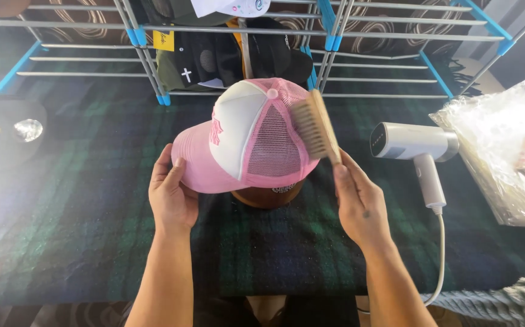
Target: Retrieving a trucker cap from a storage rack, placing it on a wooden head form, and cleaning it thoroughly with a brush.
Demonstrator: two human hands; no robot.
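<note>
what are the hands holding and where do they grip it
The right hand holds a wooden brush by its lower end, bristles against the pink cap. The left hand grips the cap's brim.

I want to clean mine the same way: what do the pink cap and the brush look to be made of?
The pink cap looks like a smooth white foam-like front panel, open pink mesh at the back and a matte fabric brim. The brush in the right hand seems to have a pale wooden back and light, dense bristles, possibly natural.
</note>
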